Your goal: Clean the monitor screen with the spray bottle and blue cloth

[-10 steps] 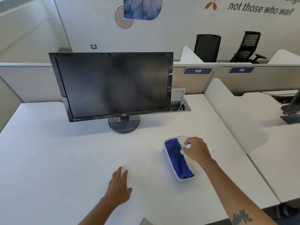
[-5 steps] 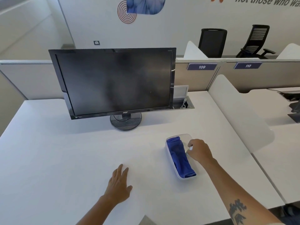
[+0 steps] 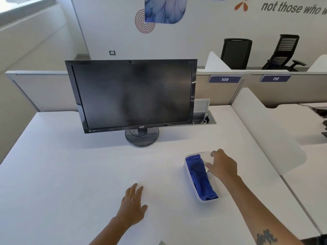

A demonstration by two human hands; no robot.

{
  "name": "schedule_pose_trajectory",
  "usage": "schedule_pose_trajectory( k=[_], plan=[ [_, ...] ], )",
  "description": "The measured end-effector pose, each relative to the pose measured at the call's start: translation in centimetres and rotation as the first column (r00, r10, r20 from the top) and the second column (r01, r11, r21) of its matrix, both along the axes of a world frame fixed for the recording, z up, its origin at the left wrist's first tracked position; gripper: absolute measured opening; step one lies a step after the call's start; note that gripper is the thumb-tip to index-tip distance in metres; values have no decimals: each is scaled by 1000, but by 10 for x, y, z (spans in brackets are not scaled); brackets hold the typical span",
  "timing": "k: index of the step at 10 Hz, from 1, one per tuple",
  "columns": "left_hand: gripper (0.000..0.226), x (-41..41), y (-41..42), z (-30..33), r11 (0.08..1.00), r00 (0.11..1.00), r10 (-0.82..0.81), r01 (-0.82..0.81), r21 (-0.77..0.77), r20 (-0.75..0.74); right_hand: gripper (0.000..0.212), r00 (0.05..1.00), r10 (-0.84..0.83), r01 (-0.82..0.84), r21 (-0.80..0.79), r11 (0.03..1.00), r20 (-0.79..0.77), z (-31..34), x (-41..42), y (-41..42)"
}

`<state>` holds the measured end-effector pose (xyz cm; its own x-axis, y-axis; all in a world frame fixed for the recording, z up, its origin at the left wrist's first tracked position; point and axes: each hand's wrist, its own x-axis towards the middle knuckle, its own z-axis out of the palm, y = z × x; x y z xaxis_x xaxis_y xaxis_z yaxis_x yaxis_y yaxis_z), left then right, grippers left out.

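The black monitor [image 3: 132, 96] stands on its round base at the back of the white desk [image 3: 70, 174], its dark screen showing smears. A blue cloth [image 3: 200, 175] lies folded lengthwise in a narrow white tray [image 3: 190, 181] to the right of centre. A clear, pale thing that looks like the spray bottle [image 3: 203, 156] lies in the tray's far right part, mostly hidden under my right hand [image 3: 223, 165]. That hand's fingers are spread over it, and whether they grip it is unclear. My left hand [image 3: 132, 204] rests flat on the desk, left of the tray.
A cable hatch with a raised lid [image 3: 203, 115] sits behind the monitor's right edge. A white divider [image 3: 265, 124] borders the desk on the right, and a low partition [image 3: 44, 89] runs along the back. Two office chairs [image 3: 237, 52] stand beyond it.
My right hand has gone from a closed pinch on a small white part to spread fingers over the tray's far end. The view has shifted closer. My left hand has stayed put.
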<state>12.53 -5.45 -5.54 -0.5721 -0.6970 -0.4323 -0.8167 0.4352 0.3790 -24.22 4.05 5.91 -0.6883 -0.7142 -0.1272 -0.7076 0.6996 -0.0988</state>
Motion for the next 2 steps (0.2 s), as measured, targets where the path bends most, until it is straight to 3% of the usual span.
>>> schedule_pose_trajectory(
  k=[2],
  plan=[
    [87,0,-17,20,992,999,35,-32,-123,19,61,995,68,-83,-222,971,-73,16,28,-34]
  ],
)
